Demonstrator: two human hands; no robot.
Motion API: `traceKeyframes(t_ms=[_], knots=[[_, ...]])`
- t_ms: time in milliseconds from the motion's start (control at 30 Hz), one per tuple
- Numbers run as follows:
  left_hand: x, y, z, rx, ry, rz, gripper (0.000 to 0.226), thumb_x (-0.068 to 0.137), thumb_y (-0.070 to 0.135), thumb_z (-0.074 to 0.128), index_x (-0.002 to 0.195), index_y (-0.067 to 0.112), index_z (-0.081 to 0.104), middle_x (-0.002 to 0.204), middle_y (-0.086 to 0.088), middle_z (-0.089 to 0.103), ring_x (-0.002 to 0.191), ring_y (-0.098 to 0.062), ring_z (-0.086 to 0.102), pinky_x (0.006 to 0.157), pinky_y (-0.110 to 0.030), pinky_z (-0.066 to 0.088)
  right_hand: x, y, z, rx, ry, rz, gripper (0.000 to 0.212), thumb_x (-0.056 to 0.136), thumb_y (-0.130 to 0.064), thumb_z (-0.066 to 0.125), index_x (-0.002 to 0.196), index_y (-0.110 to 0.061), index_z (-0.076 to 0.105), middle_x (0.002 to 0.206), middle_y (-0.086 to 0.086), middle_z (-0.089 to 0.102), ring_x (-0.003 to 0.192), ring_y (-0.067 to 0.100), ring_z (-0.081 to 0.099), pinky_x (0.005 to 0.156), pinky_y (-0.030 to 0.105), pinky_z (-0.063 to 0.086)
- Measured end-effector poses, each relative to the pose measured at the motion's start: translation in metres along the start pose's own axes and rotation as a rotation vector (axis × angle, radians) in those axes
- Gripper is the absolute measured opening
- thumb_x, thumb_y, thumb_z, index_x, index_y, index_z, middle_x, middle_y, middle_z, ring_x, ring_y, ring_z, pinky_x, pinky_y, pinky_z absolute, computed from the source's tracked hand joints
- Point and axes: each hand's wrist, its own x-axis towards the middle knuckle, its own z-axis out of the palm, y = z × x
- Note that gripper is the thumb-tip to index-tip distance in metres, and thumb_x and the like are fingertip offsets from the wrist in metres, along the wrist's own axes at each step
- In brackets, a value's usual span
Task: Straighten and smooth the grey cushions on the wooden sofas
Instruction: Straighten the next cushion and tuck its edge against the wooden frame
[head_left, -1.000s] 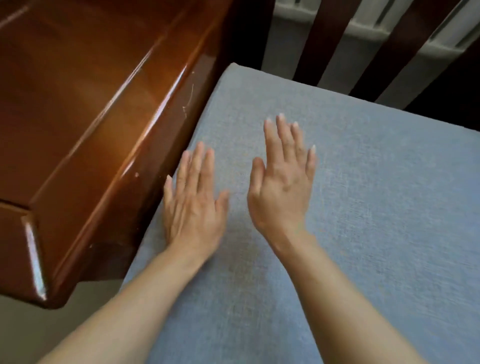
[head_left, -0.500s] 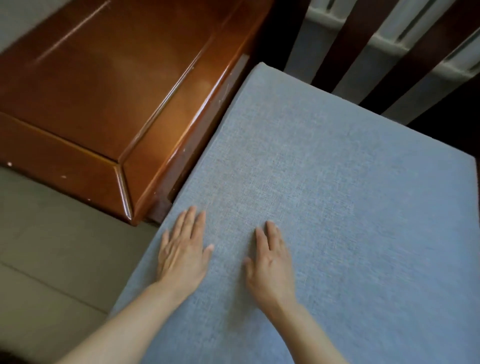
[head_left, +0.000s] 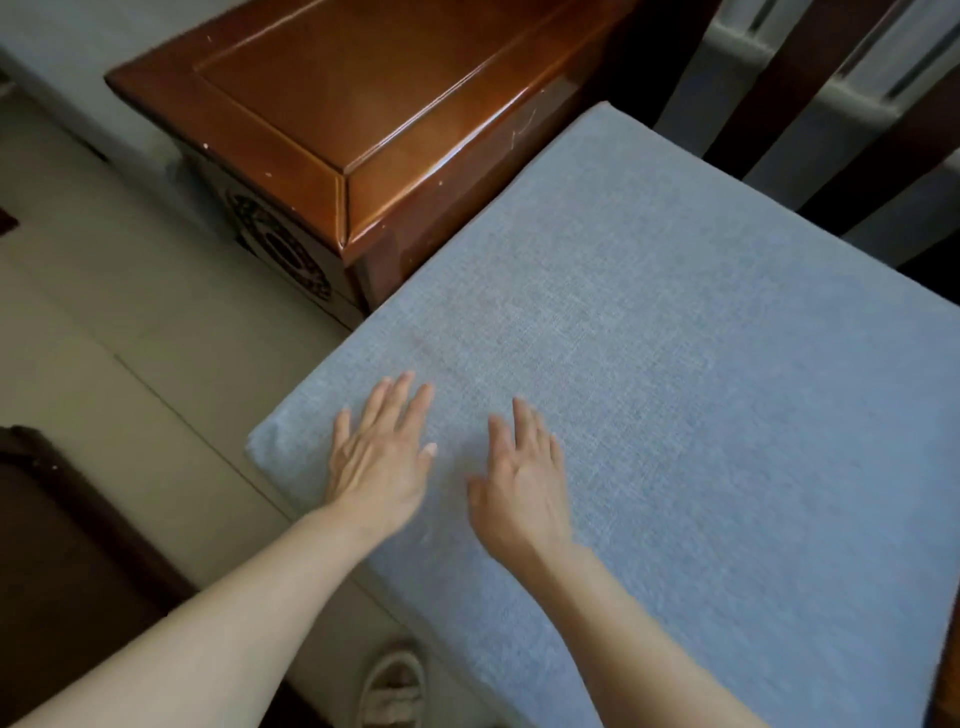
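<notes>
Two hands, both flat and holding nothing, lie palm-down on one grey cushion (head_left: 649, 364).

Item: left hand (head_left: 382, 457). Fingers straight and slightly spread, resting on the cushion near its front left corner.

Item: right hand (head_left: 522, 483). Fingers straight, slightly blurred, just beside the left hand and apart from it; whether the palm presses fully down cannot be told.

Item: grey cushion. Lies under both palms and runs ahead of and to the right of them, toward the dark wooden back slats (head_left: 769, 88). Fabric looks even, no plain creases.

Item: wooden side table (head_left: 363, 104). Ahead and to the left of the left hand, close against the cushion's left edge.

Item: tiled floor (head_left: 130, 312), left of the left hand; a shoe (head_left: 392, 686) below the forearms.

Handling note (judgement): smoothing probably goes best with whole palms, even light pressure, and long overlapping strokes running one way. Pressing hard near the front corner could drag the cushion askew; check its edge against the table side.
</notes>
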Motion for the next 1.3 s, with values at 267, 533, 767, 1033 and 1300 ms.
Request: traceKeyframes(t_ms=[267,533,767,1033,1300], knots=[[0.050,-0.022,0.054,0.081,0.165,0.009,0.061,0.094,0.048,0.017,0.152,0.034,0.003,0.160,0.010,-0.008,0.146,-0.014,-0.009,0.115,-0.054,0.001,0.040,0.013,0.066,-0.100,0.225,-0.154,0.068,0.088,-0.044,0.031,0.148,-0.013,0.028,0.158,0.007,0.018,0.146,0.022,0.011,0.117,0.051,0.008],[0.010,0.068,0.071,-0.173,0.319,0.279,0.062,0.093,0.042,0.032,0.151,0.021,0.024,0.159,0.003,0.012,0.146,-0.019,0.008,0.112,-0.056,0.007,-0.022,0.075,0.044,0.002,0.582,0.124,0.062,0.086,-0.028,0.041,0.145,-0.009,0.035,0.156,0.007,0.024,0.144,0.026,0.021,0.117,0.045,0.005],[-0.016,0.114,0.081,-0.091,0.295,0.292,0.063,0.097,0.043,0.033,0.153,0.023,0.011,0.159,0.009,-0.003,0.146,-0.013,-0.006,0.114,-0.045,-0.008,-0.068,0.125,0.008,0.120,0.554,0.130,0.052,0.092,-0.023,0.042,0.142,-0.010,0.040,0.154,0.008,0.029,0.145,0.021,0.017,0.116,0.032,-0.002],[-0.068,0.196,0.148,0.017,0.126,0.395,0.071,0.086,0.050,0.019,0.151,0.022,0.022,0.159,0.005,0.010,0.147,-0.018,0.007,0.112,-0.057,0.004,-0.147,0.204,0.008,-0.006,0.330,0.197,0.058,0.095,-0.030,0.036,0.149,-0.011,0.026,0.158,0.006,0.015,0.147,0.020,0.006,0.118,0.040,-0.003],[-0.130,0.263,0.190,0.203,-0.138,0.532,0.059,0.098,0.047,0.017,0.149,0.037,-0.008,0.150,0.016,-0.028,0.143,-0.012,-0.020,0.114,-0.053,-0.001,-0.232,0.279,0.029,-0.034,0.175,0.313,0.068,0.091,-0.041,0.029,0.152,-0.014,0.016,0.160,0.002,0.003,0.146,0.014,-0.006,0.118,0.036,-0.004]])
